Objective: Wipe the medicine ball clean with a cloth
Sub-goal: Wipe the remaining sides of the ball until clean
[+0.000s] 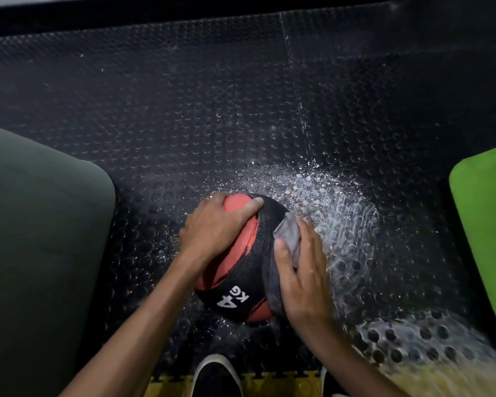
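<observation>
The medicine ball (pixel 238 262) sits on the studded rubber floor (pixel 212 110), just beside a patch of white powder (pixel 327 202). The left hand (pixel 215 227) spreads its fingers over the top to steady it — likely so it cannot roll — while the right hand (pixel 301 267) presses a grey cloth (pixel 287 239) flat against its right side, fingers together. The ball is red and black, textured, marked "4 KG"; any remaining dirt is hard to judge.
</observation>
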